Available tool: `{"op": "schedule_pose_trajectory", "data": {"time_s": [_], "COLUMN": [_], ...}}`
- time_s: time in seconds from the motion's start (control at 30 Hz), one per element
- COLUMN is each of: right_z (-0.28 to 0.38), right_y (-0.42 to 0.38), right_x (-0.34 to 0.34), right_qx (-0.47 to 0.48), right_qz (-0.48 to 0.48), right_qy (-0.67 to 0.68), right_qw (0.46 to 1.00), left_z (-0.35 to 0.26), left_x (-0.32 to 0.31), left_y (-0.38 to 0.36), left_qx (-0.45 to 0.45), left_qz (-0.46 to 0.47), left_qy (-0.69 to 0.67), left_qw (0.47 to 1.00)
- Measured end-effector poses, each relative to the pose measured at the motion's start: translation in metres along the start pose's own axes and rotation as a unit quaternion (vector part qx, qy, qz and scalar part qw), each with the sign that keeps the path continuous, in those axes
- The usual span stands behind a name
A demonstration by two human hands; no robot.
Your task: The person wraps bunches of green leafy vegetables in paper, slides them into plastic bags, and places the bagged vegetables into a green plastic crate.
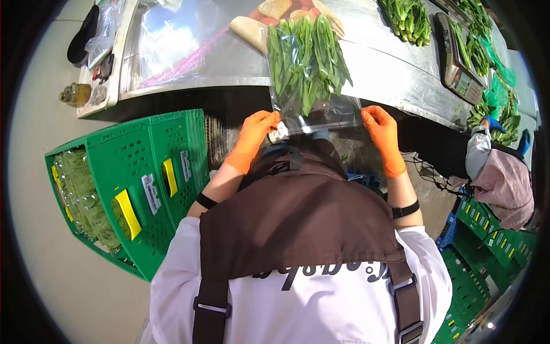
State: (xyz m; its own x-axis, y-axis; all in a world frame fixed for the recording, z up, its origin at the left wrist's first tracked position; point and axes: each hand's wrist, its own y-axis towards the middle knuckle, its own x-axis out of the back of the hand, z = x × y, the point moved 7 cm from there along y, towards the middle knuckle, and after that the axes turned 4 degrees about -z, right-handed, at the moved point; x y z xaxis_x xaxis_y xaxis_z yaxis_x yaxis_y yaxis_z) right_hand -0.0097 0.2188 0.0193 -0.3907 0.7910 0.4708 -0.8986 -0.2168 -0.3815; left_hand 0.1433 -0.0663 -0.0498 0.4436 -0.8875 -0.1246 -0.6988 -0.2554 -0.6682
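Observation:
A clear plastic bag (321, 116) with long green leafy vegetables (309, 63) inside lies at the front edge of the metal table, its near end hanging over the edge. My left hand (258, 135), in an orange glove, pinches the bag's near left corner. At the near right corner, my right hand (382, 135), gloved in orange too, is closed on the bag's edge. The bag's near end is stretched flat between both hands. Beneath the leaves' far end lies a board or mat with a food picture (281, 8).
Green crates (129, 183) with bagged greens stand at left. A scale (458, 63) and loose greens (405, 20) are at the table's right. A bottle (74, 94) stands at far left. Another person (498, 178) works at right, near more green crates (464, 286).

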Motion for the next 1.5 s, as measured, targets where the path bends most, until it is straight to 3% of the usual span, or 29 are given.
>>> {"op": "schedule_pose_trajectory", "data": {"time_s": [0.07, 0.1, 0.17, 0.27, 0.5, 0.57, 0.67, 0.77, 0.8, 0.87, 0.9, 0.93, 0.97, 1.0, 1.07, 1.13, 1.17, 1.2, 1.23, 1.27, 1.37, 1.43, 1.5], "right_z": [0.042, 0.060, 0.095, 0.101, 0.131, 0.116, 0.102, 0.022, -0.029, -0.159, -0.207, -0.272, -0.286, -0.265, -0.218, -0.126, -0.094, -0.078, -0.093, -0.060, -0.041, -0.048, -0.047], "right_y": [-0.021, -0.031, -0.047, -0.053, -0.054, -0.050, -0.061, -0.061, -0.061, -0.071, -0.082, -0.100, -0.115, -0.113, -0.088, -0.059, -0.047, -0.036, -0.019, -0.028, -0.053, -0.066, -0.080], "right_x": [-0.005, -0.018, -0.050, -0.096, -0.160, -0.175, -0.150, -0.093, -0.067, 0.008, 0.049, 0.089, 0.106, 0.106, 0.116, 0.097, 0.084, 0.069, 0.048, 0.026, -0.031, -0.032, 0.002], "right_qx": [0.109, 0.143, 0.313, 0.387, 0.489, 0.474, 0.452, 0.349, 0.283, 0.026, -0.076, -0.151, -0.137, -0.172, -0.082, 0.103, 0.128, 0.070, 0.024, -0.109, -0.149, -0.134, -0.153], "right_qz": [-0.053, -0.033, 0.023, 0.088, 0.137, 0.152, 0.148, 0.120, 0.113, 0.092, 0.092, 0.176, 0.274, 0.308, 0.044, -0.111, -0.126, -0.096, -0.034, 0.036, 0.138, 0.176, 0.125], "right_qy": [-0.031, -0.020, -0.047, -0.182, -0.257, -0.296, -0.133, -0.174, -0.180, -0.267, -0.451, -0.539, -0.595, -0.562, -0.442, -0.341, -0.198, -0.131, 0.082, 0.129, 0.257, 0.270, 0.217], "right_qw": [0.992, 0.989, 0.948, 0.900, 0.822, 0.815, 0.870, 0.913, 0.935, 0.959, 0.885, 0.810, 0.743, 0.748, 0.892, 0.928, 0.964, 0.984, 0.996, 0.985, 0.945, 0.937, 0.956], "left_z": [0.000, -0.004, -0.006, -0.009, -0.015, -0.014, -0.020, -0.007, -0.005, -0.011, -0.009, -0.004, 0.000, 0.003, 0.000, 0.000, -0.003, -0.003, -0.005, -0.008, -0.010, -0.011, -0.015], "left_x": [-0.002, -0.004, -0.007, -0.006, 0.000, 0.001, -0.007, -0.023, -0.022, -0.022, -0.020, -0.019, -0.017, -0.012, -0.010, -0.001, 0.006, 0.010, 0.010, 0.011, 0.013, 0.014, 0.016], "left_y": [-0.003, -0.008, -0.014, -0.013, -0.016, -0.016, -0.021, -0.025, -0.024, -0.030, -0.029, -0.026, -0.024, -0.025, -0.023, -0.018, -0.018, -0.016, -0.015, -0.014, -0.009, -0.007, -0.010], "left_qx": [0.005, 0.008, 0.017, -0.012, -0.032, -0.036, -0.053, -0.026, -0.021, -0.004, -0.004, -0.007, -0.007, -0.005, -0.034, -0.089, -0.143, -0.145, -0.147, -0.152, -0.158, -0.156, -0.166], "left_qz": [0.003, 0.008, 0.013, 0.017, -0.020, -0.028, -0.026, -0.009, -0.009, -0.004, -0.004, 0.015, 0.033, 0.032, 0.050, 0.028, 0.003, 0.009, 0.010, 0.005, -0.001, -0.006, -0.014], "left_qy": [-0.004, -0.007, -0.009, 0.000, 0.016, 0.016, 0.047, 0.016, 0.023, 0.029, 0.027, 0.014, 0.002, 0.004, -0.014, 0.022, 0.058, 0.050, 0.051, 0.048, 0.034, 0.022, 0.015], "left_qw": [1.000, 1.000, 1.000, 1.000, 0.999, 0.999, 0.997, 0.999, 0.999, 1.000, 1.000, 1.000, 0.999, 0.999, 0.998, 0.995, 0.988, 0.988, 0.988, 0.987, 0.987, 0.988, 0.986]}}
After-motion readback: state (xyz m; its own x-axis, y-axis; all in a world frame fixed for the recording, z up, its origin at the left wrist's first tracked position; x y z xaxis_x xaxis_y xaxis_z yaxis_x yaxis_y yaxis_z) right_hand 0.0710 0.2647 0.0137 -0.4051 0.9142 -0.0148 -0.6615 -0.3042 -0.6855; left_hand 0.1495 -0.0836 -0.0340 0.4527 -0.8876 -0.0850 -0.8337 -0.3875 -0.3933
